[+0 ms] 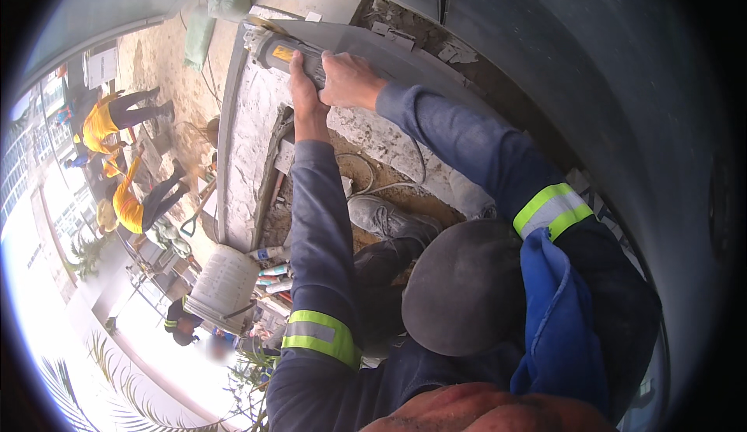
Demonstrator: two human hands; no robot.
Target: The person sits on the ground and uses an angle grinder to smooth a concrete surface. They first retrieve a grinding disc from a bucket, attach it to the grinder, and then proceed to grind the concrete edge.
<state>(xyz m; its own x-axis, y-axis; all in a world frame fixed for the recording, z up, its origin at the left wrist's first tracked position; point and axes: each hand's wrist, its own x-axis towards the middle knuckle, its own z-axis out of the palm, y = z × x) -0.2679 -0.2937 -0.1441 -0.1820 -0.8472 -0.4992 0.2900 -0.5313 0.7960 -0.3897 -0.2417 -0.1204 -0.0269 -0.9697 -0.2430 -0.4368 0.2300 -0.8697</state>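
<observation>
My left hand (308, 93) and my right hand (350, 78) are both closed around a grey power tool (274, 54) with a yellow label, like an angle grinder. Its head lies at a grey slab (362, 43) near the top of the view. Dusty, roughly surfaced pale concrete (261, 105) lies below the tool. A cable (420, 167) hangs down from near my hands. The tool's working face is hidden or too small to make out.
Several co-workers in yellow tops (132, 202) work on the left. A white bucket (222, 284) stands lower left, beside pipes (272, 272) and a shovel (189, 224). A shoe (377, 218) shows below my arms. A dark grey panel (622, 82) curves along the right.
</observation>
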